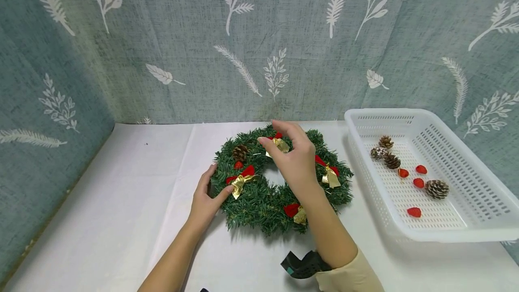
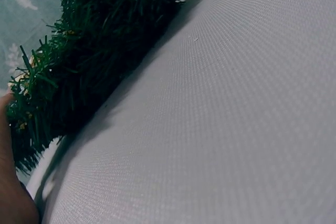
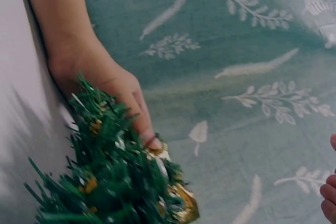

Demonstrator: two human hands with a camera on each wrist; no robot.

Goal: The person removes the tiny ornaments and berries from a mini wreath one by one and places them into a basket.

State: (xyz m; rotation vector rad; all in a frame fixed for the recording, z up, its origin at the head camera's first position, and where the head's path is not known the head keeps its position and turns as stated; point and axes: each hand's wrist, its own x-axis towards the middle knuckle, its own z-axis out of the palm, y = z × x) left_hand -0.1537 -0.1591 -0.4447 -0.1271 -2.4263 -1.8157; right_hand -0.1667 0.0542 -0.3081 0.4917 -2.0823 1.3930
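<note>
A green Christmas wreath (image 1: 259, 211) lies flat on the white cloth, dressed with red-and-gold bows, a pine cone (image 1: 240, 152) and a red berry-like ornament (image 1: 238, 165). My left hand (image 1: 206, 202) grips its left rim, fingers along the outer side and thumb on top beside a gold bow (image 1: 239, 184). In the right wrist view that thumb touches the gold ribbon (image 3: 184, 203). Over the wreath's upper part hovers my right hand (image 1: 298, 159), thumb and index finger curved and apart, nothing visible between them. Behind it, another gold bow (image 1: 280, 145) is partly hidden.
A white plastic basket (image 1: 389, 220) stands right of the wreath. Inside are several pine cones (image 1: 437, 189) and several red ornaments (image 1: 414, 212). Leaf-patterned green fabric (image 1: 194, 57) hangs behind the table and along its left side. A black wrist device (image 1: 304, 266) sits below my right forearm.
</note>
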